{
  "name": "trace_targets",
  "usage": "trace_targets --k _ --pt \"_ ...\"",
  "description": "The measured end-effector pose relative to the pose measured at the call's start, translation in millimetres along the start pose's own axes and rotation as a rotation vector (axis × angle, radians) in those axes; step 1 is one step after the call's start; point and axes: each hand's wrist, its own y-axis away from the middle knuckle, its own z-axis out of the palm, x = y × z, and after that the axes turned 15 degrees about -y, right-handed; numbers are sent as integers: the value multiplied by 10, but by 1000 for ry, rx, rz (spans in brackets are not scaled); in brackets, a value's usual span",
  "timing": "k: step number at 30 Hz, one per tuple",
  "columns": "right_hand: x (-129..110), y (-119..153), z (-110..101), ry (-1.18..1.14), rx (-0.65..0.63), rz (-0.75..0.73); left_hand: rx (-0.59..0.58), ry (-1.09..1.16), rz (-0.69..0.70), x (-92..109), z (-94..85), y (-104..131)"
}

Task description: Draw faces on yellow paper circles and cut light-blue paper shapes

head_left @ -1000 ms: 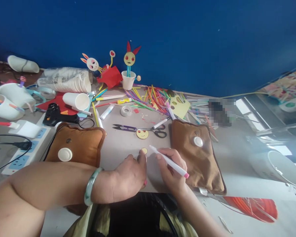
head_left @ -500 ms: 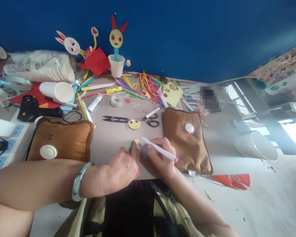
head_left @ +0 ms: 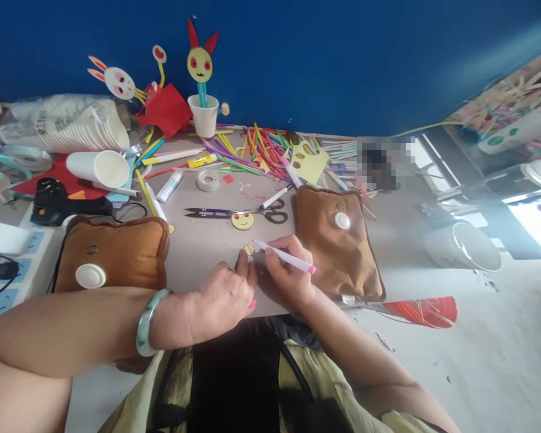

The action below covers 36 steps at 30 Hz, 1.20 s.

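Observation:
A small yellow paper disc (head_left: 249, 249) lies on the table, its lower edge under a fingertip of my left hand (head_left: 219, 300). The other fingers of that hand are curled, and a pink cap (head_left: 252, 304) shows at their side. My right hand (head_left: 291, 270) grips a white marker with a pink end (head_left: 293, 260), its tip beside the disc's upper right edge. Above the disc lies a larger yellow disc with a drawn face (head_left: 242, 221), partly under dark-handled scissors (head_left: 216, 213). A black-tipped white marker (head_left: 275, 197) rests by the scissor handles.
Brown cushions lie left (head_left: 112, 249) and right (head_left: 338, 240) of my hands. Behind are colourful sticks (head_left: 256, 150), a tape roll (head_left: 207, 180), a paper cup with a rabbit figure (head_left: 204, 117) and stacked cups (head_left: 81, 126). A black glue gun (head_left: 67, 202) sits left.
The view has shifted slightly. In my right hand the marker lies a little flatter, its tip slightly higher and nearer the small disc. My left fingertip still touches the disc.

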Motion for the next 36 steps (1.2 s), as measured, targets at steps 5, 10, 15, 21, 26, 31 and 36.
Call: trace_targets --k 5,10,15,21,26,31,36 --pt "-11 -16 -2 -13 -14 -2 7 8 -15 25 48 9" --pt "-38 -25 -19 -7 -12 -28 70 15 -41 59 111 10" --pt "-46 -26 -40 16 -3 -4 52 10 -52 23 19 -14" --pt "-100 -3 -80 0 -45 -30 72 -21 -46 46 20 -5" --pt "-112 13 -101 5 -46 -68 75 -53 -30 90 102 40" --pt "-98 25 -99 0 -65 -70 77 -50 23 106 177 55" --pt "-92 24 -93 -17 -82 -45 28 -4 -26 120 165 36"
